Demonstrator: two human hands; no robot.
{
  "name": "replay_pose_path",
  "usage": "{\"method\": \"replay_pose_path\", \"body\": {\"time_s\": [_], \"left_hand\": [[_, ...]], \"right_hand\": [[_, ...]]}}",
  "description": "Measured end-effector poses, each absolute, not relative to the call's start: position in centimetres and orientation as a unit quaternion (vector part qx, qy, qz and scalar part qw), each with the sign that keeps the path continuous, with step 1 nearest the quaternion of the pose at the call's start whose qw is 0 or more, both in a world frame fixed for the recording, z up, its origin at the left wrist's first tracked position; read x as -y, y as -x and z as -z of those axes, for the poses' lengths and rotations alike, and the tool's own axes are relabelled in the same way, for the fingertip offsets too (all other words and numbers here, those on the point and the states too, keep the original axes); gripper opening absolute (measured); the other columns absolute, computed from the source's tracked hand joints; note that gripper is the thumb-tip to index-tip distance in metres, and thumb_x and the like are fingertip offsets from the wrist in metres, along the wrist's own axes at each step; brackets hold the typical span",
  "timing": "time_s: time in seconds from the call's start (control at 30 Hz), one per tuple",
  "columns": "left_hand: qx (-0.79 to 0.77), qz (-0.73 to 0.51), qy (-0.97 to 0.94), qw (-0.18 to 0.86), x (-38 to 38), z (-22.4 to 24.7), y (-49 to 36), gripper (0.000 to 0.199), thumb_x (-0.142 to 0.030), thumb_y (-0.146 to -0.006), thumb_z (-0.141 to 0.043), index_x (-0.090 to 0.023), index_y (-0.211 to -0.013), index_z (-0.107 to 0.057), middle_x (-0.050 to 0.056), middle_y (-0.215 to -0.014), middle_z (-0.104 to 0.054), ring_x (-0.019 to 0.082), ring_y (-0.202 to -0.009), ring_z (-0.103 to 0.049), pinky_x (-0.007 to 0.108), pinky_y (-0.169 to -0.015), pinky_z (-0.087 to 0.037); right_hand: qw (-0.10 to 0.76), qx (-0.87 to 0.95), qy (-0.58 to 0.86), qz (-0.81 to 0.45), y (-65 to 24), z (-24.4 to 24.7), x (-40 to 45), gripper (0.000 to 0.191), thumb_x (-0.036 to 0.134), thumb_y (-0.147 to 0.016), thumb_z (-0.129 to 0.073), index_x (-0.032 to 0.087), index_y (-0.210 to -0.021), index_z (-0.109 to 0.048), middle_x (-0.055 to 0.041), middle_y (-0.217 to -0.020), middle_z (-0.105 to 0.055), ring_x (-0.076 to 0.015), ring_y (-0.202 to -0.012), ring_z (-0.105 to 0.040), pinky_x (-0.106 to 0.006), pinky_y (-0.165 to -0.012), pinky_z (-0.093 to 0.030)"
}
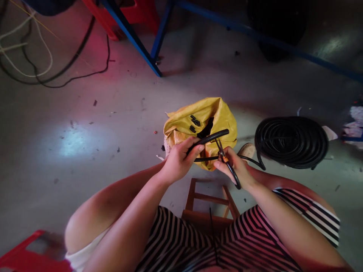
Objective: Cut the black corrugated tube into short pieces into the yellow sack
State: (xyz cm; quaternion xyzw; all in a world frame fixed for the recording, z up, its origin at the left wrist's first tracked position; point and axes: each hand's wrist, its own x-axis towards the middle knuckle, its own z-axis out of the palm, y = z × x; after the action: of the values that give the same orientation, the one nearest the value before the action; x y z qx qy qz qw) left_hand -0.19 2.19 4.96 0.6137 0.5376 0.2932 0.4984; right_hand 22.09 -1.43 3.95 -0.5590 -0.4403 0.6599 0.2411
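Observation:
My left hand [180, 158] is closed round a black corrugated tube [214, 136], whose free end points up and to the right over a yellow sack [225, 119]. In my right hand [236, 168] are cutting pliers [227, 160] with dark handles and an orange part; their jaws point up, just below the tube. Several short black pieces [195, 121] lie on the sack's inner side. A length of black tube passes below my hands and runs right to a large black coil [292, 141] on the floor.
A wooden stool [211, 198] is between my legs. Blue metal framing [133, 39] and a red stool [144, 15] stand ahead. Black and white cables [51, 58] lie at the upper left, a dark container [276, 30] at the upper right. Another red stool [25, 257] is at the lower left.

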Motion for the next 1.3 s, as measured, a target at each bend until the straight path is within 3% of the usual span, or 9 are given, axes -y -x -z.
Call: {"method": "replay_pose_path", "body": {"time_s": [0.87, 1.13, 1.3], "left_hand": [[-0.538, -0.257, -0.631, 0.497, -1.4, -5.5, -0.4, 0.017, -0.031, -0.099, -0.055, -0.017, -0.095, -0.062, 0.002, -0.083, -0.068, 0.014, -0.076, -0.062, 0.025, -0.069, -0.047], [-0.536, -0.249, -0.637, 0.495, -1.3, -5.7, -0.6, 0.018, -0.032, -0.1, -0.054, -0.017, -0.097, -0.063, 0.002, -0.082, -0.067, 0.014, -0.074, -0.06, 0.025, -0.067, -0.045], [-0.513, -0.2, -0.653, 0.521, -1.5, -5.8, 0.0, 0.024, -0.034, -0.101, -0.052, -0.018, -0.085, -0.057, -0.002, -0.073, -0.059, 0.012, -0.066, -0.053, 0.024, -0.062, -0.04]], "right_hand": [[0.247, 0.428, 0.567, -0.659, -21.8, -4.4, 0.8, 0.036, 0.048, -0.086, -0.075, 0.023, -0.09, -0.048, 0.005, -0.076, -0.047, -0.0133, -0.068, -0.042, -0.028, -0.064, -0.034], [0.234, 0.422, 0.571, -0.663, -21.8, -4.5, 0.8, 0.038, 0.05, -0.085, -0.074, 0.024, -0.092, -0.047, 0.0048, -0.078, -0.05, -0.0144, -0.07, -0.047, -0.03, -0.066, -0.038], [0.218, 0.431, 0.563, -0.671, -22.1, -4.9, 0.3, 0.041, 0.051, -0.084, -0.075, 0.024, -0.092, -0.045, 0.0036, -0.083, -0.051, -0.014, -0.072, -0.047, -0.029, -0.067, -0.04]]}}
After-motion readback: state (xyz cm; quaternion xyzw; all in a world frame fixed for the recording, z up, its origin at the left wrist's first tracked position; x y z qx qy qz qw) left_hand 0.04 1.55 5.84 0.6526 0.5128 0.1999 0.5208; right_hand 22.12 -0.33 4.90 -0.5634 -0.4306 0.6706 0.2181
